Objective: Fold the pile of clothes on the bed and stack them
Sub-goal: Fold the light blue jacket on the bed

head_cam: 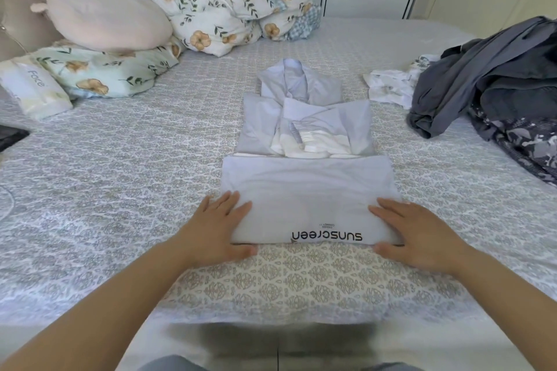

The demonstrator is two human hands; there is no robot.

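1. A pale lilac thin-fabric hooded jacket point(307, 141) printed "sunscreen" lies partly folded on the patterned grey-white quilted bed point(120, 166), its near hem turned up over itself.
2. The left hand point(221, 227) lies flat, fingers straight, on the jacket's near left corner.
3. The right hand point(417, 232) lies flat likewise on the jacket's near right corner.
4. Right of the jacket sits a heap of dark grey clothes point(494, 81), with a crumpled white printed garment point(390, 86) between.
5. Left of the jacket and beyond it rest a fluffy pink pillow point(102, 12) and a bundled floral duvet point(235, 3).
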